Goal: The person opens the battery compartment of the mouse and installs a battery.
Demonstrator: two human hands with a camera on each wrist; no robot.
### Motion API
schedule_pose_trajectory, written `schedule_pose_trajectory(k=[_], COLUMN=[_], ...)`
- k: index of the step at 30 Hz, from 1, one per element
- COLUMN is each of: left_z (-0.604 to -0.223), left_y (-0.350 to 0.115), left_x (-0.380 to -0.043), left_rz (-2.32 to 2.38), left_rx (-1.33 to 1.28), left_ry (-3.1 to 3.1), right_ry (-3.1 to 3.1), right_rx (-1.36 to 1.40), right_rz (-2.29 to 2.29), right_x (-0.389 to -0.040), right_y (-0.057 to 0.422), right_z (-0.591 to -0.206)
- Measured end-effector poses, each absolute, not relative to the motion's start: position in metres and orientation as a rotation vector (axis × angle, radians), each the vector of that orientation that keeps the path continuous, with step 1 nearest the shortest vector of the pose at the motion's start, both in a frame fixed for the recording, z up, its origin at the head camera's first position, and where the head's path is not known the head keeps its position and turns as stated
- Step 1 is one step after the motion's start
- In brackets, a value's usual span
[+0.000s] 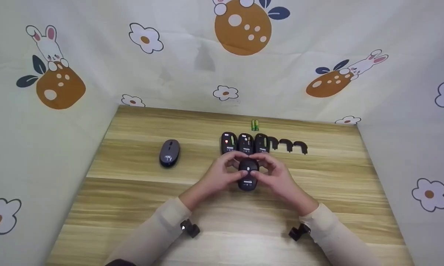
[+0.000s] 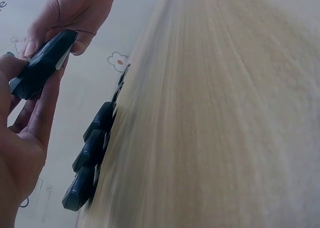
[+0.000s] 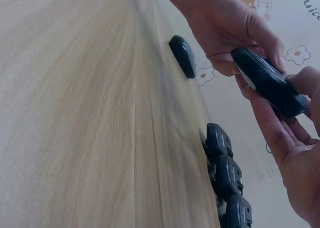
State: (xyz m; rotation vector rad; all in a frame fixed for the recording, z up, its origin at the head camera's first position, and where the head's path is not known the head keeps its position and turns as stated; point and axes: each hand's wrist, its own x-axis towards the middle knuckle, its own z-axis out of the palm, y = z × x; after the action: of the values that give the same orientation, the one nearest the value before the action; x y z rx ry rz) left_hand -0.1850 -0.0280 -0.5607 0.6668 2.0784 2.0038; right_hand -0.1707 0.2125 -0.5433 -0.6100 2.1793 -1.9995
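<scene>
A dark computer mouse point(image 1: 248, 184) is held bottom side up between both hands, its label facing the head camera. My left hand point(image 1: 219, 173) grips its left side, thumb on the underside and fingers at the far end. From the other side my right hand point(image 1: 277, 174) pinches it the same way. Both wrist views show the mouse point(image 2: 44, 65) raised above the tabletop. Just beyond the hands lie three more mice, a left one point(image 1: 228, 142), a middle one point(image 1: 245, 142) and a right one point(image 1: 261, 143), undersides up with battery compartments uncovered.
Right of that row lie three black battery covers point(image 1: 286, 145). Two green batteries point(image 1: 255, 125) lie behind the mice. Another mouse point(image 1: 169, 152) rests upright on the left of the wooden table point(image 1: 133, 207). Printed cloth walls point(image 1: 177, 74) enclose the table's back and sides.
</scene>
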Motion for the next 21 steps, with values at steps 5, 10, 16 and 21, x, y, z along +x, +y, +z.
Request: schedule_pose_trajectory(k=[5,10,16,21], left_z=[-0.5596,-0.5590,-0.5590,-0.5585], left_y=[-0.0280,-0.0285,-0.0283,-0.0282], left_x=[-0.1848,-0.1845,-0.1847,-0.1844], left_rz=[2.005,1.998,1.988,1.982], left_rx=[0.668,0.669,0.685,0.685], left_ry=[2.078,2.085,2.108,2.116], right_ry=[2.160,2.165,2.184,2.195], right_rx=[-0.579,-0.580,-0.625,-0.634], right_rz=[-2.008,-2.013,-2.018,-2.018], right_x=[-0.1704,-0.1699,-0.1709,-0.1713], right_y=[0.2119,0.2111,0.2108,0.2112], right_z=[-0.5420,-0.5405,-0.5412,-0.5416])
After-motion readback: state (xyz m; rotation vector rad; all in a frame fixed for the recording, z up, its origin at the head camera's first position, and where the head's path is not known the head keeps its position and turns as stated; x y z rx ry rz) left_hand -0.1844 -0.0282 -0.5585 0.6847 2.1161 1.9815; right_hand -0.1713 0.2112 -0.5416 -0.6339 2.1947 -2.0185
